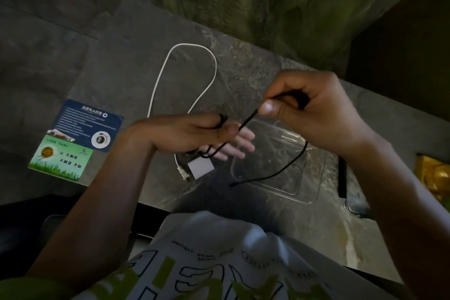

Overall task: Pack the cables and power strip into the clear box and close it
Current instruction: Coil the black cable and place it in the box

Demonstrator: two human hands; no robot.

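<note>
Looping black cable (248, 120) round gripping left hand (194, 133), right hand (306, 102) pinching it. Nothing boxed yet; white cable (187, 44), strip (201, 168) beside box (313, 196).

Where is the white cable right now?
The white cable lies on the table, left of centre in the head view: its loop runs beyond the left hand, and its plug end sits left of the clear box.
</note>
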